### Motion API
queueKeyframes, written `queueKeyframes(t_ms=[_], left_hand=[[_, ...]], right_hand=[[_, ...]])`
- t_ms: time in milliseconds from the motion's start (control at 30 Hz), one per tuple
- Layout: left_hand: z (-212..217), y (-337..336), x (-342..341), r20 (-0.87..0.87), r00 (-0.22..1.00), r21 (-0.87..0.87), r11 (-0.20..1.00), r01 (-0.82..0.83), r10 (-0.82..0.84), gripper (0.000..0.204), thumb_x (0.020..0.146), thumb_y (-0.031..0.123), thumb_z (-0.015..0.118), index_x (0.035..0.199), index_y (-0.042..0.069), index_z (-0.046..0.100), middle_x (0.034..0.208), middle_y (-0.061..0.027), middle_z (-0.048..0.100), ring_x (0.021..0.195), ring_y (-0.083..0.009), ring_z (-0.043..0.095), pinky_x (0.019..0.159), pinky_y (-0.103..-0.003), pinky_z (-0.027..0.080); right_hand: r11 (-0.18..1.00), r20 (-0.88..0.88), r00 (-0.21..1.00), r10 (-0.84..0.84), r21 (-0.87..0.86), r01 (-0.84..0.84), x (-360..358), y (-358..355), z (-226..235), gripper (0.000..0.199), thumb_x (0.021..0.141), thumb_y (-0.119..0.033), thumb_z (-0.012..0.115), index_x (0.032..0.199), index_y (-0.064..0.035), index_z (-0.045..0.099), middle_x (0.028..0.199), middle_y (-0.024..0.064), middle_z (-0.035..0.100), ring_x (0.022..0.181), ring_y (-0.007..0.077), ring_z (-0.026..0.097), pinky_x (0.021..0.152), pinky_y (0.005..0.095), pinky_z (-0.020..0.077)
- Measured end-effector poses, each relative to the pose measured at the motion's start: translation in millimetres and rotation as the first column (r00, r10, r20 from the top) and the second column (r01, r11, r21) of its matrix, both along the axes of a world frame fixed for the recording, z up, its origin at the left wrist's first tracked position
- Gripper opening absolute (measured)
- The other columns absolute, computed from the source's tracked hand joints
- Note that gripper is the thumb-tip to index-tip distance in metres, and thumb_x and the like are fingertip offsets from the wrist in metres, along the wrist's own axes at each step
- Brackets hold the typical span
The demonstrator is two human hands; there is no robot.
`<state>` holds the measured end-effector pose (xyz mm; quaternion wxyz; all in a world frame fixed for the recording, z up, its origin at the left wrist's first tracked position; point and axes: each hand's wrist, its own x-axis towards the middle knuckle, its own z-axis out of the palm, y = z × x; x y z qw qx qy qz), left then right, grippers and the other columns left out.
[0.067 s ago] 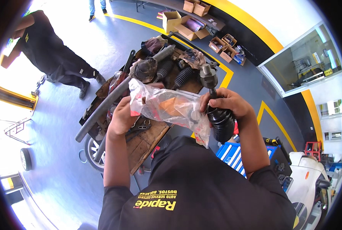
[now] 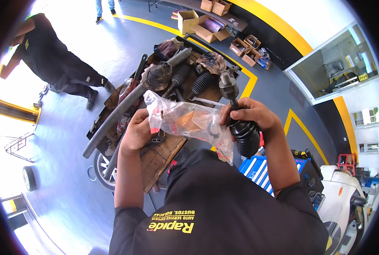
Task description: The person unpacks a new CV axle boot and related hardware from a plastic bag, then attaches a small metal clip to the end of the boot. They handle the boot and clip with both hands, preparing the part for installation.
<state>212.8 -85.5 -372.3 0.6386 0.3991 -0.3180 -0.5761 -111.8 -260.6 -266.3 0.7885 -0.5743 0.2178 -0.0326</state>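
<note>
A crumpled clear plastic bag [image 2: 187, 121] with red print and something orange showing through stretches between my two hands. My left hand [image 2: 137, 131] is closed on the bag's left end. In my right hand [image 2: 254, 114], fingers closed, is an inner tie rod [image 2: 228, 87], its thick metal joint pointing up. Below that hand hangs a black ribbed rubber boot [image 2: 245, 138], around the rod's lower part. The bag's right end lies against my right fingers and the boot; whether they also pinch it, I cannot tell.
Beyond my hands stands a cart with a wooden board [image 2: 162, 163], a long grey bar [image 2: 117, 117], dirty joints and other ribbed boots [image 2: 202, 83]. A blue tool chest [image 2: 255, 170] is at right. Another person [image 2: 59, 55] stands far left. Cardboard boxes [image 2: 208, 32] sit at the back.
The bag has come slightly nearer to me, uncovering more of the parts on the cart. Both hands keep their hold.
</note>
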Motion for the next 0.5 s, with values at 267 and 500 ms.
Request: queueKeyframes(t_ms=[267, 500], left_hand=[[5.4, -10.9, -36.2, 0.063, 0.942, 0.082, 0.943, 0.323, -0.328, 0.021, 0.097, 0.007, 0.076, 0.114, -0.004, 0.076, 0.105, -0.0032, 0.077, 0.094, -0.0079, 0.068, 0.088, -0.028, 0.054], [-8.9, -10.7, -59.9, -0.023, 0.939, 0.146, 0.928, 0.342, -0.342, 0.017, 0.103, 0.009, 0.069, 0.113, -0.003, 0.075, 0.103, -0.0035, 0.075, 0.093, -0.0092, 0.068, 0.086, -0.027, 0.054]], right_hand=[[0.999, -0.083, 0.996, -0.005, -0.048, 0.001, -22.6, 10.9, -15.1, 0.039, 0.095, -0.029, 0.072, 0.110, 0.0067, 0.075, 0.113, 0.0184, 0.069, 0.100, 0.0274, 0.070, 0.076, 0.0385, 0.0620], [0.998, -0.084, 0.996, 0.043, -0.033, -0.046, -40.7, 26.3, -37.7, 0.038, 0.096, -0.029, 0.072, 0.117, 0.0024, 0.077, 0.119, 0.0162, 0.072, 0.119, 0.0295, 0.065, 0.108, 0.0423, 0.0451]])
